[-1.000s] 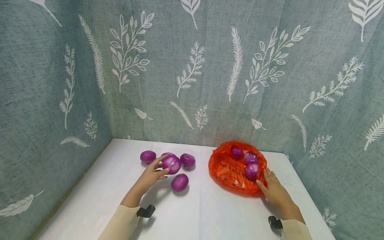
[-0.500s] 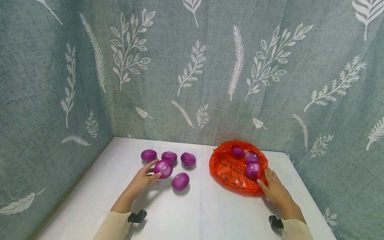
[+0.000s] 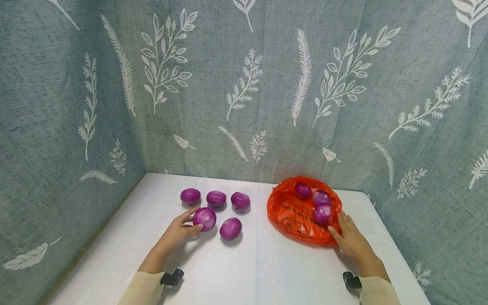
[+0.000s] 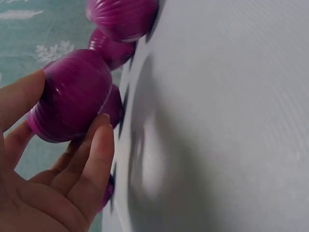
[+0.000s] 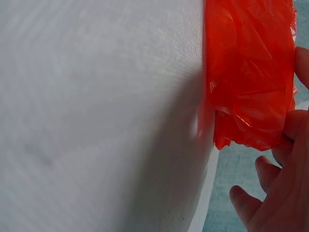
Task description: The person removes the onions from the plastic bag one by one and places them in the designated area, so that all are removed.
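My left hand (image 3: 179,231) has a red onion (image 3: 204,218) pinched between thumb and fingers, down low at the white table (image 3: 244,271) or maybe just touching it, hard to say from the head view. In the left wrist view the fingers (image 4: 91,159) curl under that onion (image 4: 72,96) and the thumb sits on its other side, so it's a proper hold, not just a touch. Right next to it on the table there's another onion (image 3: 230,228), and behind them a row of three onions (image 3: 216,198) lined up nearer the leafy curtain (image 3: 244,84). My right hand (image 3: 352,241) is over on the other side, fingers laid mostly straight against the near edge of the orange plastic bag (image 3: 295,216), not really gripping it as far as I can see. The bag lies open on the table with three onions inside (image 3: 321,205), clustered toward my right hand.
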Demonstrator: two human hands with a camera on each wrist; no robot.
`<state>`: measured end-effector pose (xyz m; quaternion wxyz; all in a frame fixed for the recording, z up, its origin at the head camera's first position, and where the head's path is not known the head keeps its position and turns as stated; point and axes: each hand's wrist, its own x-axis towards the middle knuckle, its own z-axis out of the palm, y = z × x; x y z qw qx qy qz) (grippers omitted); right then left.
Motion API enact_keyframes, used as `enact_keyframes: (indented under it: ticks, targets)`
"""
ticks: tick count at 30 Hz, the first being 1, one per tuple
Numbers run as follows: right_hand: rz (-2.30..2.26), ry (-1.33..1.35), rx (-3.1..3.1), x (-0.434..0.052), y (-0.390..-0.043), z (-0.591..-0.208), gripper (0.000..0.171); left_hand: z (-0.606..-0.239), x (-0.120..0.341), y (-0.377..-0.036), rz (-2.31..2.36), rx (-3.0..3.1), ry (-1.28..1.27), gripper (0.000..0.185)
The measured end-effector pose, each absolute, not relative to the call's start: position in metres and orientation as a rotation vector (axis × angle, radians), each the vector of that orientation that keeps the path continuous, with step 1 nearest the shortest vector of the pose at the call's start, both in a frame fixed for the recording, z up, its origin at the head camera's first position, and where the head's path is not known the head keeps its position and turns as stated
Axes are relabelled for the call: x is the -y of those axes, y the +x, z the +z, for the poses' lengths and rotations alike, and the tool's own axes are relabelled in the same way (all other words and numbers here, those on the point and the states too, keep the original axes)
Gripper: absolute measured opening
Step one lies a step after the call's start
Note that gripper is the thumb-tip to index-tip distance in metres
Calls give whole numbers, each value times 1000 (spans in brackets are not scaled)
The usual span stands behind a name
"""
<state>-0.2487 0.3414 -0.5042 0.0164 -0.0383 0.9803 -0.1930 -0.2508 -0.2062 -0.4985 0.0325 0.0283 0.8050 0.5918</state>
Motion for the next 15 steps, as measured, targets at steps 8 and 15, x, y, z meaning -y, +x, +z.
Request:
enact_keyframes:
  ticks: [8, 15]
  targets:
    - [-589, -131, -3056, -343, -250, -506, 88, -507, 206, -255, 1732, -2543, 85, 69]
    - [-587, -106, -3054, -341, -252, -505, 89, -511, 203, -254, 1687, -2581, 100, 65]
